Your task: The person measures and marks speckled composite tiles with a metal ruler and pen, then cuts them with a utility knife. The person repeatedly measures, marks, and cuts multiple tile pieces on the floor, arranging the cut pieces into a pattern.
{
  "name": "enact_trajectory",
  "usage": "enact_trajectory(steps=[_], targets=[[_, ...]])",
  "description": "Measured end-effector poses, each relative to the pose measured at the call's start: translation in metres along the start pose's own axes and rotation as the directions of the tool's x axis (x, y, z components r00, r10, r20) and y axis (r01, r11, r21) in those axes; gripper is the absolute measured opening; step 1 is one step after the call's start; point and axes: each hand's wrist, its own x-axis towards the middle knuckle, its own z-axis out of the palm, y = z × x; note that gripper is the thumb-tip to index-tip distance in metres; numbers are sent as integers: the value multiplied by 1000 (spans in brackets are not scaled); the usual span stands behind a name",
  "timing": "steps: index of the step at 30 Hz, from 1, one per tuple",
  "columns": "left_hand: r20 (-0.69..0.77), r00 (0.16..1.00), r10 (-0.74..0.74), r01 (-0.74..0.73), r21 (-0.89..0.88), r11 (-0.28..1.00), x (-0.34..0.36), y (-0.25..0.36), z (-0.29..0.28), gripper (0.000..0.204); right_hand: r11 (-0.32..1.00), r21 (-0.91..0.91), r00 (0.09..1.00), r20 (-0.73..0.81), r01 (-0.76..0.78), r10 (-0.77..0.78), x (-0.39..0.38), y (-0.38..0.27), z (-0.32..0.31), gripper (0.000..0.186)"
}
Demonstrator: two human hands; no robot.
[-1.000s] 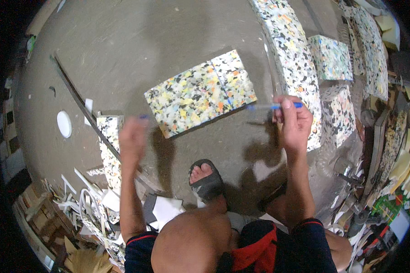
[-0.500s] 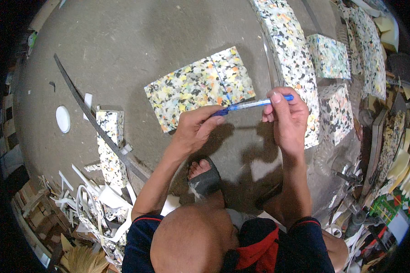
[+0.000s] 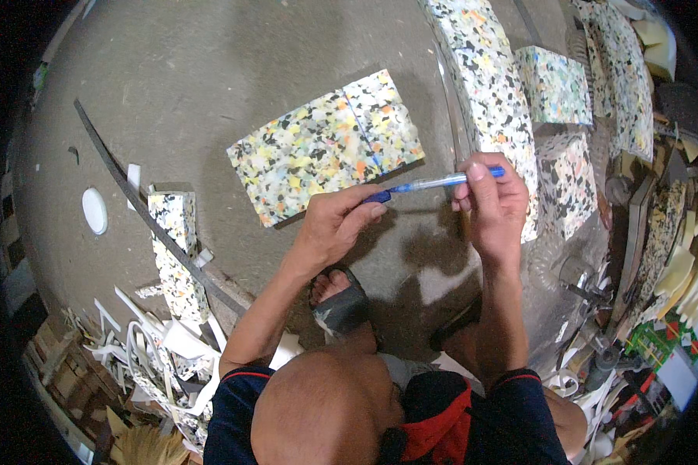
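Between thumb and fingers, my left hand (image 3: 335,225) pinches a dark blue pen cap (image 3: 378,197). My right hand (image 3: 490,203) holds a blue-and-clear pen (image 3: 436,182) nearly level, its tip pointing left, close beside the cap. Just beyond both hands, a speckled foam block (image 3: 318,147) of many-coloured chips lies on the floor. A blue line runs across its top toward the right end, and my hands touch no part of it.
A long speckled foam slab (image 3: 492,85) and smaller foam blocks (image 3: 557,84) stand on the right. On the left lie a dark thin strip (image 3: 136,198), an upright-looking narrow foam piece (image 3: 174,256), a white oval disc (image 3: 95,211) and white scraps (image 3: 182,341). My sandalled foot (image 3: 341,298) rests below the hands.
The pen tip and the cap, lined up together before, now sit slightly out of line with a small gap showing. The whole view has shifted a little.
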Motion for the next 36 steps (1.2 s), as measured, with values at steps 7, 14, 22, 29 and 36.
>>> enact_trajectory(steps=[7,14,22,29,36], targets=[[228,970,-90,83,40,996,-2,-2,7,23,979,-179,990,82,-101,117,-8,11,-6,12],[237,948,-212,182,141,973,-29,-30,36,23,955,-171,965,-144,-241,218,-48,69,-1,18],[3,999,-44,33,624,781,-20,-27,20,26,422,-891,925,6,-168,381,-53,115,-50,39],[-266,859,438,87,918,387,128,-51,-48,42,19,-997,980,-73,-71,-186,-20,113,-64,52],[-323,927,189,202,857,475,132,-54,-42,47,208,-970,986,-147,-128,-78,-19,113,-57,56]])
